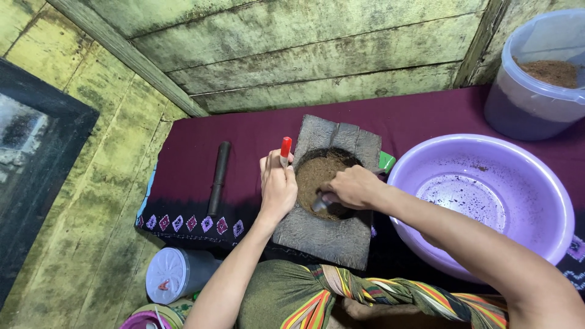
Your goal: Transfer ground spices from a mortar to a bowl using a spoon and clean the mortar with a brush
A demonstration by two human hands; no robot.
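Note:
A grey stone block (332,234) with a round hollow lies on a maroon cloth (201,146). Brown powder (317,173) fills the hollow. My left hand (277,186) rests on the block's left edge, closed around a slim tool with a red cap (285,148) that points up. My right hand (353,186) reaches into the hollow from the right and grips a small metal spoon (320,203) whose tip is in the powder.
A large lilac basin (548,201) with powder traces sits to the right. A clear tub (536,91) holding brown powder stands at the back right. A dark pestle (219,176) lies left of the block. A white-lidded jar (173,274) stands on the floor.

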